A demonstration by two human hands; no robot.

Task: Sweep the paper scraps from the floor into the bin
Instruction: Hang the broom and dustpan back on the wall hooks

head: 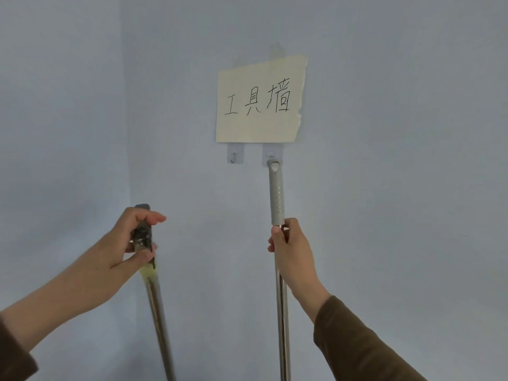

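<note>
While curled round the dark, worn top end of a metal pole [158, 306], left hand [129, 243] at lower left, grip pinching that end between thumb above and fingers below. Pole slanting down and slightly rightward from the fist, out of view at the bottom edge; a yellowish patch just under the fingers. Brown sleeve [13, 353] at the far left corner.

Pale blue wall [398, 133] behind everything, with a corner seam running down the left part.

Right of the left hand and higher, a cream paper sign [261, 103] stuck to the wall, right edge torn, handwritten in black: 工具墙. Directly under its lower edge, two small clear stick-on hooks side by side: left hook [235, 156] bare, right hook [270, 155] meeting the eyelet at the top of a grey plastic handle [276, 193]; whether hung fully on it, cannot tell.

Below the grey handle, a second metal pole [283, 325], upright, running straight down past the bottom edge. Right hand [291, 251] wrapped round this pole just beneath the grey sleeve, grip closed on the shaft, thumb on the near side. Brown cuff on the right forearm at lower right.

Heads of both tools below the picture, so which is broom and which dustpan, cannot tell. Paper scraps, floor and bin outside the view.
</note>
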